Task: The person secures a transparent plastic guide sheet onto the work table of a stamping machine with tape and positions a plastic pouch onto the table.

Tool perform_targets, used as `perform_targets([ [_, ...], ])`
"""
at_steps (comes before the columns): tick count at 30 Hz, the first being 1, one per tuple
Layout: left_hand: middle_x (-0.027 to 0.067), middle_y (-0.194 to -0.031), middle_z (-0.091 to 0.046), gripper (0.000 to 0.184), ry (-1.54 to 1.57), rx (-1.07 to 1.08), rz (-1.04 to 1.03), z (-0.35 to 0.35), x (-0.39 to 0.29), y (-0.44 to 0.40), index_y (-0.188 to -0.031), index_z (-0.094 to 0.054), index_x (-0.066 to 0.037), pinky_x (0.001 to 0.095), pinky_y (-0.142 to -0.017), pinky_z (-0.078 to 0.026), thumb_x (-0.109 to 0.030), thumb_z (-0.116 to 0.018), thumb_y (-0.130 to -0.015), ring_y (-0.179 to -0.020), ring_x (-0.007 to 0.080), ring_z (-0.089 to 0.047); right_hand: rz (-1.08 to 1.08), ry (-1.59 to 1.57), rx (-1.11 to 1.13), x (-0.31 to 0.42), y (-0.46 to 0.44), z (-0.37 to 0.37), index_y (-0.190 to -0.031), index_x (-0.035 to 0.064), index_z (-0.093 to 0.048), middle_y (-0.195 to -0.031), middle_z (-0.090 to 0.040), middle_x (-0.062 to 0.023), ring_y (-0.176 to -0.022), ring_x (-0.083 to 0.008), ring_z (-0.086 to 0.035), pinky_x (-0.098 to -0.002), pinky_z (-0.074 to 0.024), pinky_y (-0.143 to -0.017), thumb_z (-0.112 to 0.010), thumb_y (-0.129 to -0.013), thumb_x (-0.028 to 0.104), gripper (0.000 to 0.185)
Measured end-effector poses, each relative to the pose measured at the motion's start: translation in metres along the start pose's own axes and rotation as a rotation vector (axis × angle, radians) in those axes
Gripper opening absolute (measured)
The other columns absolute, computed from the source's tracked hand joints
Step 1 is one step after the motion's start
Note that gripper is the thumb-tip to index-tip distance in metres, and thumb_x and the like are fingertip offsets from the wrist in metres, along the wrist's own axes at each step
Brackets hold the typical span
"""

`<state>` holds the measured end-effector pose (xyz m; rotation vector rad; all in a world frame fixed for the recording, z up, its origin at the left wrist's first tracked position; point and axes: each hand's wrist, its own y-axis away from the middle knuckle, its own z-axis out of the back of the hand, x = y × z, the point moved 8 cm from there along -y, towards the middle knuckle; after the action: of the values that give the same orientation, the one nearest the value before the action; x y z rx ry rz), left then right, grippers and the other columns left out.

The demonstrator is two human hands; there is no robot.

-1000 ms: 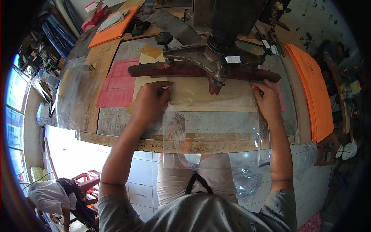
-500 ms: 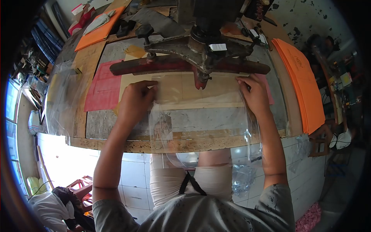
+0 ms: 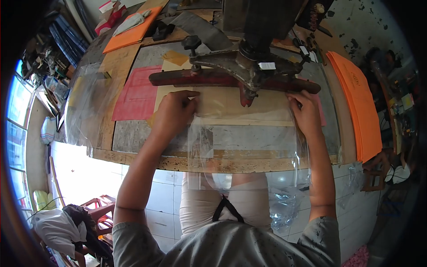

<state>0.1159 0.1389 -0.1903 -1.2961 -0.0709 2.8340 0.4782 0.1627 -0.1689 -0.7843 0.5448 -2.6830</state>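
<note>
Both hands pinch the upper corners of a clear plastic sheet [image 3: 253,153], which drapes over the table's front edge toward my lap. My left hand [image 3: 175,111] closes on its left corner, thumb against fingers. At the right corner, my right hand [image 3: 304,111] grips with fingertips pressed together. Beneath the sheet's upper part lies a cream-coloured sheet [image 3: 222,120]. Just beyond my hands, the dark red bar [image 3: 167,78] of a heavy metal press [image 3: 253,64] spans the work surface. Pink sheets [image 3: 138,91] show beside the cream one.
An orange stack of sheets [image 3: 353,104] lies at the table's right edge. More orange sheets [image 3: 120,41] with a pale glove [image 3: 132,21] are at the back left. Clear plastic [image 3: 82,113] hangs over the left edge. A person in a white shirt [image 3: 55,231] is bent over at the lower left.
The head view has turned slightly, so the table and press appear farther right. My hands keep their pinch on the plastic sheet and stay in about the same place relative to the press.
</note>
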Motion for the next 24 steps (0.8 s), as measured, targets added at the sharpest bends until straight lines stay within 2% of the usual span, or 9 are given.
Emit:
perform_targets([
  [3, 0.0112, -0.076, -0.072, 0.027, -0.004, -0.01, 0.003, -0.0013, 0.0019, 0.0004, -0.119, -0.072, -0.001, 0.0308, -0.061, -0.051, -0.016, -0.063, -0.098, -0.062, 0.0129, -0.063, -0.05, 0.046, 0.028, 0.0029, 0.0018, -0.0004, -0.108, 0.0033, -0.075, -0.092, -0.065, -0.0155, -0.086, -0.0337, -0.067, -0.0406, -0.0511, -0.076, -0.065, -0.091, 0.004, 0.02],
  [9, 0.0124, -0.076, -0.072, 0.027, -0.01, -0.021, -0.019, -0.001, 0.0037, 0.0019, -0.118, -0.072, 0.0, 0.0312, -0.061, -0.051, -0.016, -0.063, -0.097, -0.062, 0.0135, -0.064, -0.046, 0.036, 0.036, 0.0066, 0.0038, -0.0012, -0.108, 0.0029, -0.075, -0.093, -0.066, -0.0154, -0.086, -0.033, -0.067, -0.04, -0.051, -0.076, -0.065, -0.091, 0.004, 0.021],
  [12, 0.0127, -0.077, -0.072, 0.027, -0.007, -0.015, -0.023, 0.0002, 0.0006, 0.0009, -0.118, -0.071, 0.0, 0.0313, -0.061, -0.051, -0.016, -0.063, -0.098, -0.063, 0.0136, -0.065, 0.02, 0.07, 0.005, 0.0041, 0.0025, -0.0006, -0.109, 0.0026, -0.075, -0.093, -0.066, -0.0148, -0.085, -0.0324, -0.067, -0.0394, -0.0512, -0.076, -0.064, -0.09, 0.003, 0.021],
  [24, 0.0114, -0.077, -0.072, 0.028, 0.005, -0.018, -0.039, -0.0008, 0.003, -0.002, -0.119, -0.071, 0.001, 0.031, -0.059, -0.05, -0.017, -0.063, -0.098, -0.062, 0.0116, -0.062, -0.018, 0.036, 0.028, 0.0036, -0.0003, 0.0012, -0.108, 0.0029, -0.075, -0.094, -0.066, -0.0138, -0.085, -0.0323, -0.067, -0.0392, -0.0515, -0.077, -0.064, -0.091, 0.003, 0.02],
])
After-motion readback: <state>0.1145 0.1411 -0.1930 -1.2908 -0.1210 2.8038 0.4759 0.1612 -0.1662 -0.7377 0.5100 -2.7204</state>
